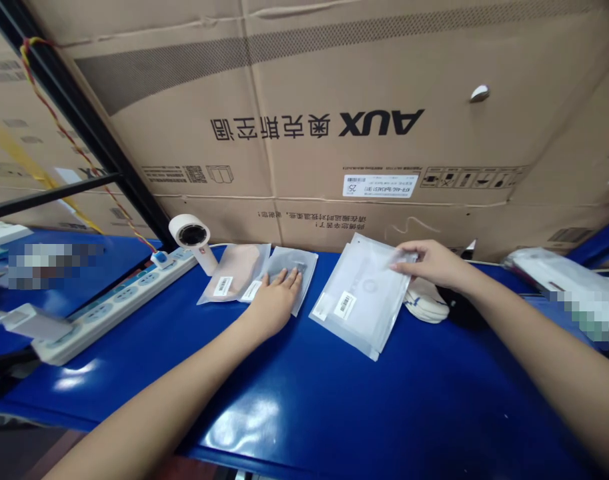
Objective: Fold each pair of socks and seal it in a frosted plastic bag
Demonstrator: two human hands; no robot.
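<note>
My left hand (275, 300) lies flat, fingers spread, on a frosted plastic bag (304, 270) with something dark inside. Beside it on the left lies another frosted bag (239, 263) with pinkish contents and a barcode label. My right hand (417, 260) pinches the upper right edge of white frosted bags (361, 293), which look like two overlapping ones with a barcode label on the front. Whether these bags are fully off the blue surface I cannot tell. Just behind my right hand sits a folded white cloth item (427, 303), partly hidden.
A white handheld fan (191, 233) stands by a long power strip (119, 300) with a white plug (37, 323) at the left. A large cardboard box (304, 87) walls off the back of the blue table (294, 393). Plastic-wrapped packages (559, 280) lie at the right.
</note>
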